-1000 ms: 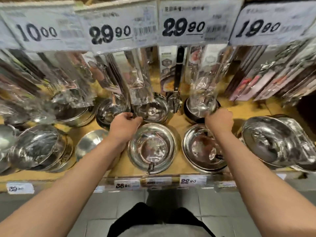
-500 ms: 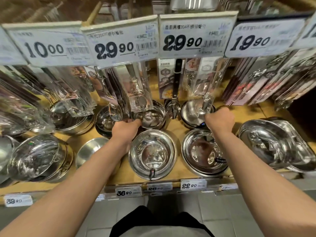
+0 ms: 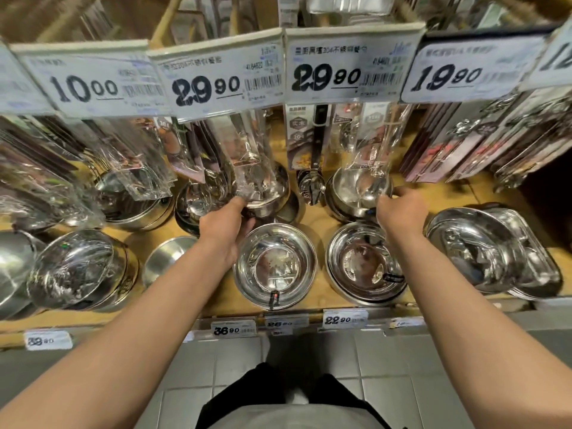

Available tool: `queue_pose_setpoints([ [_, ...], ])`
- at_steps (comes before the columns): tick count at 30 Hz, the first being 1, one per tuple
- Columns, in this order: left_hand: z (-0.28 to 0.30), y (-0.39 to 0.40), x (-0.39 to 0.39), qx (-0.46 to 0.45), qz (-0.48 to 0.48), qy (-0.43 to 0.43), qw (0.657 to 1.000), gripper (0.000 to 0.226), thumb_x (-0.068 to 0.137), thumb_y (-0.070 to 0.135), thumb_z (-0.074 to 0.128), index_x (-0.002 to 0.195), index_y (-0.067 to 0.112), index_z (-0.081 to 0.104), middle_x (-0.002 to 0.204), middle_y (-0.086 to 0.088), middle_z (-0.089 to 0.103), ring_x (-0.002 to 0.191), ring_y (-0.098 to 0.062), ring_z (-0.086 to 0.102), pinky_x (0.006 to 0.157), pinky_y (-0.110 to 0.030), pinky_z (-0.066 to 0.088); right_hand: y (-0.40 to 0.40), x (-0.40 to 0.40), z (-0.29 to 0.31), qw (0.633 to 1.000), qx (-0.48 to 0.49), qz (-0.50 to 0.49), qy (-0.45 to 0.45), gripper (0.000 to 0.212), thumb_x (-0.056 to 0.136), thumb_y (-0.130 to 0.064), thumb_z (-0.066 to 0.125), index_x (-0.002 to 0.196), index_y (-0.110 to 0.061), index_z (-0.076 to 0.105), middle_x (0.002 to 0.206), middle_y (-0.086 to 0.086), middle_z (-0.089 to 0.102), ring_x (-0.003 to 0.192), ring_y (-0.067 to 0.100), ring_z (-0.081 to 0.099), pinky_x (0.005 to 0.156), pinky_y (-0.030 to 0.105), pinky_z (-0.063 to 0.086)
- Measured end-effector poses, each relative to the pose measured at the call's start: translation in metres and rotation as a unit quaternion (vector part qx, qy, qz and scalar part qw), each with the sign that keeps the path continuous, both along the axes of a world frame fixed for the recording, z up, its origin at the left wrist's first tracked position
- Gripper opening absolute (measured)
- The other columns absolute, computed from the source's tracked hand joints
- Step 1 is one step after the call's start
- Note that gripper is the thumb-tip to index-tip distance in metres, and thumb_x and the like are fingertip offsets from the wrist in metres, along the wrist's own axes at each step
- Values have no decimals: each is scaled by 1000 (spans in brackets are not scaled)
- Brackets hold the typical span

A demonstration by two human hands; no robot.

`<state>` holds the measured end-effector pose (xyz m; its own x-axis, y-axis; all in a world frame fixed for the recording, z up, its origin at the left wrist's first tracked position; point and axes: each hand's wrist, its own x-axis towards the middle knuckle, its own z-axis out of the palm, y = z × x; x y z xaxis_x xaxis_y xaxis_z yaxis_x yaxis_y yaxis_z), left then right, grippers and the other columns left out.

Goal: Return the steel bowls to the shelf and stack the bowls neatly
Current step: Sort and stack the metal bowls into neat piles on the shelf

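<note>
Nearest the camera, two bare forearms reach out over the grey floor tiles toward the wooden shelf, whose front lip carries small price tags.

Front row now: a steel bowl sits open side up in the middle, a second front bowl just beside it on the right, and what looks like an upturned bowl to the left, partly behind the forearm.

Up to the hands. The left hand is at the near rim of the rear-left bowl, thumb up at the edge; the other fingers curl underneath out of sight, so it reads as a grip, though I can't see it fully. The right hand is closed at the rim of the rear-right bowl, fingers tucked over the edge, apparently gripping it.

Both rear bowls stand on the back of the shelf, each looking nested on others beneath, under hanging packets of utensils that dangle into them. Above those, the big price cards.

My read: this is the straightening step, both rear stacks being seated and squared at once. The next move calls for nudging each bowl level and centred on its stack while keeping clear of the dangling packets, then letting go cleanly.
</note>
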<state>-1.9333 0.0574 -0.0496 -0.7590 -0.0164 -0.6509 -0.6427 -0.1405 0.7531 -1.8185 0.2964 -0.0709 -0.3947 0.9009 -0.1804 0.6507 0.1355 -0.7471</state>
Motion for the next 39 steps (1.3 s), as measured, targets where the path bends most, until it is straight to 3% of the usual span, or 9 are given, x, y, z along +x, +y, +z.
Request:
queue_pose_setpoints([
  [4, 8, 2, 2, 4, -2, -16, 1000, 8, 93, 9, 68, 94, 4, 63, 91, -10, 68, 73, -14, 67, 52, -17, 57, -3, 8, 4, 998, -49, 0, 33, 32, 100, -16, 60, 129, -3, 65, 116, 16, 71, 104, 36, 68, 92, 47, 56],
  [8, 14, 7, 9, -6, -34, -24, 999, 9, 97, 12, 67, 95, 4, 63, 90, -9, 66, 71, -14, 65, 53, -17, 57, -7, 15, 10, 994, -92, 5, 54, 41, 98, -14, 63, 139, -7, 60, 126, 15, 70, 110, 36, 69, 97, 52, 57],
  [14, 24, 9, 22, -7, -56, -26, 998, 10, 99, 14, 65, 93, 6, 66, 100, -9, 65, 81, -15, 64, 50, -16, 54, -12, 23, 20, 987, -132, -22, 90, 48, 99, -22, 68, 144, -10, 58, 127, 10, 69, 96, 29, 73, 88, 50, 62],
  [18, 30, 7, 32, -7, -62, -25, 998, 7, 97, 13, 66, 96, 6, 65, 96, -7, 64, 76, -12, 59, 49, -14, 52, -17, 30, 27, 990, -119, -15, 73, 47, 95, -28, 74, 135, -6, 64, 120, 12, 70, 103, 35, 72, 92, 52, 59],
  [22, 34, 4, 43, -4, -46, -14, 999, 6, 96, 8, 64, 96, 2, 63, 89, -9, 61, 69, -14, 57, 47, -15, 51, -24, 37, 31, 988, -137, -14, 69, 51, 92, -30, 77, 135, -6, 64, 96, 3, 67, 91, 27, 72, 90, 48, 61],
  [25, 40, 2, 49, -3, -44, -6, 999, 6, 96, 7, 63, 98, 2, 61, 85, -10, 62, 62, -14, 58, 45, -17, 51, -28, 41, 33, 990, -129, -17, 58, 47, 92, -34, 77, 132, -10, 67, 92, -3, 67, 73, 12, 65, 82, 38, 60],
  [28, 45, 2, 56, 2, -44, -10, 999, 9, 96, 9, 65, 101, 2, 61, 84, -10, 65, 64, -15, 61, 43, -20, 51, -30, 47, 37, 990, -127, -12, 58, 43, 92, -34, 76, 127, -10, 70, 109, 4, 72, 92, 23, 69, 91, 41, 58],
  [31, 49, 2, 63, 0, -55, -26, 998, 5, 95, 11, 65, 94, 7, 62, 86, -8, 62, 69, -14, 60, 52, -22, 56, -34, 53, 41, 987, -149, -2, 65, 35, 91, -28, 76, 120, -9, 72, 107, 10, 74, 97, 29, 73, 92, 49, 59],
  [39, 56, -2, 92, -10, -102, -23, 994, 11, 92, 10, 65, 102, 9, 67, 96, -8, 67, 78, -14, 62, 49, -20, 54, -43, 74, 51, 980, -177, 7, 93, 12, 95, -22, 70, 99, -11, 72, 88, 10, 76, 69, 25, 76, 78, 48, 64],
])
